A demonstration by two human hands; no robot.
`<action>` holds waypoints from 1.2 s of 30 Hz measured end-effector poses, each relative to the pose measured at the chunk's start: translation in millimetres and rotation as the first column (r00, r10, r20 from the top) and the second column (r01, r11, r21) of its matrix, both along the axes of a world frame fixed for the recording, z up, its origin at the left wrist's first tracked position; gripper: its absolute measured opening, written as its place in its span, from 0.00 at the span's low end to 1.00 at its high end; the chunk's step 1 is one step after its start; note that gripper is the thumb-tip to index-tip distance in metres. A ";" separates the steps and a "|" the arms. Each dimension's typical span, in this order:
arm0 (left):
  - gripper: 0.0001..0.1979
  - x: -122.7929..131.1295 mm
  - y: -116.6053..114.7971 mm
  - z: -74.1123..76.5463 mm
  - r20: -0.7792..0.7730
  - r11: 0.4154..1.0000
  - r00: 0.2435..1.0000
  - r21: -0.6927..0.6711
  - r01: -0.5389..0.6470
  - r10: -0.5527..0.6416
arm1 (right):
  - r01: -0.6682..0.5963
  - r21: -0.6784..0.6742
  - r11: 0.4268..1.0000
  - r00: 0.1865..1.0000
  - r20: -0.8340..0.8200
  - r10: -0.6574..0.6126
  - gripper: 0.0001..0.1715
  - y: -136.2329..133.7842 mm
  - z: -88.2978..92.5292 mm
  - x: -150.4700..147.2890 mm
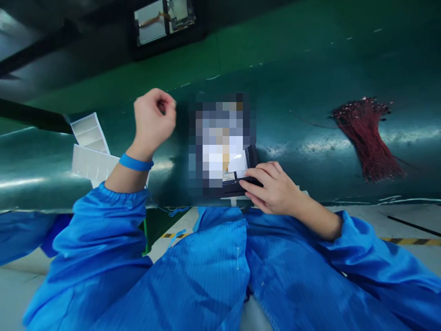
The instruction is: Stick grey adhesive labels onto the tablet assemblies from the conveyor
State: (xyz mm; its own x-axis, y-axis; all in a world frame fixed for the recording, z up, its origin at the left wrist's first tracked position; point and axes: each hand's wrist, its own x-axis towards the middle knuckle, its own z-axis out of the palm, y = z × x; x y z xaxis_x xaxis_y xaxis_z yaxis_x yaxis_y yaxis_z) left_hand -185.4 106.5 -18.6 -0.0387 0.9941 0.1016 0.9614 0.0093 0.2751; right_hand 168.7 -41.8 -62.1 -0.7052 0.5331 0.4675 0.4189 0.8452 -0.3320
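Observation:
My left hand [153, 117] is raised above the green table [310, 69], fingers curled in a pinch; whatever it holds is too small to make out. A blue band [135, 162] circles that wrist. My right hand [272, 187] rests at the table's near edge, its fingers pressed on a small black device [241, 181] with white and pale labels. Part of that device is blurred out. Both arms wear blue sleeves.
White plastic trays [90, 147] lie left of my left arm. A bundle of red wires [370, 138] lies at the right on the table. A dark tray with a panel [164, 20] sits at the far edge. Floor with yellow-black tape [409, 240] shows below.

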 end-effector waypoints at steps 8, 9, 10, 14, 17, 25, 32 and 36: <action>0.16 -93.2 -7.3 5.8 -0.400 0.996 0.915 -0.050 -0.071 0.045 | -0.089 0.042 0.995 0.992 0.096 0.085 0.08 -9.6 15.3 -10.8; 0.18 -91.7 -7.0 3.9 -0.426 0.996 0.905 -0.084 -0.028 -0.010 | -0.089 0.042 0.995 0.989 0.124 0.083 0.09 -10.8 18.5 -14.6; 0.19 -88.7 -6.2 1.8 -0.447 0.993 0.893 -0.116 0.007 -0.059 | -0.080 0.042 0.996 0.986 0.152 0.073 0.10 -11.9 21.2 -18.8; 0.18 -78.1 -4.9 -3.2 -0.457 0.978 0.876 -0.198 0.069 -0.154 | 0.004 0.093 0.996 0.972 0.235 -0.026 0.09 -16.3 24.2 -36.0; 0.12 -79.9 -11.4 -2.7 -0.424 0.980 0.892 -0.178 0.086 -0.155 | 0.058 0.185 0.981 0.978 0.187 -0.093 0.14 -16.6 26.0 -48.0; 0.22 -92.0 -33.1 7.6 -0.279 0.997 0.960 0.080 0.016 0.007 | 0.265 0.201 0.943 0.875 0.360 -0.323 0.12 76.5 50.1 -65.0; 0.24 -79.1 -0.3 50.6 -0.175 0.983 0.970 0.102 -0.155 0.171 | 0.470 0.131 0.873 0.665 0.598 -0.448 0.21 233.7 54.5 -12.4; 0.18 -79.5 53.9 42.8 -0.027 0.972 0.973 0.042 -0.230 0.231 | 0.594 0.027 0.804 0.684 0.508 -0.523 0.26 284.0 51.8 -6.9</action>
State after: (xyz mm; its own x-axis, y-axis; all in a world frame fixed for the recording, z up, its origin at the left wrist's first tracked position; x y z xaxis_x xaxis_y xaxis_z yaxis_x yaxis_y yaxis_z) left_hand -264.9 160.4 24.2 -0.2625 0.9542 0.1438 0.9428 0.2218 0.2488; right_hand 161.7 242.2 -10.3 -0.3635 0.9297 0.0588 0.9291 0.3664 -0.0500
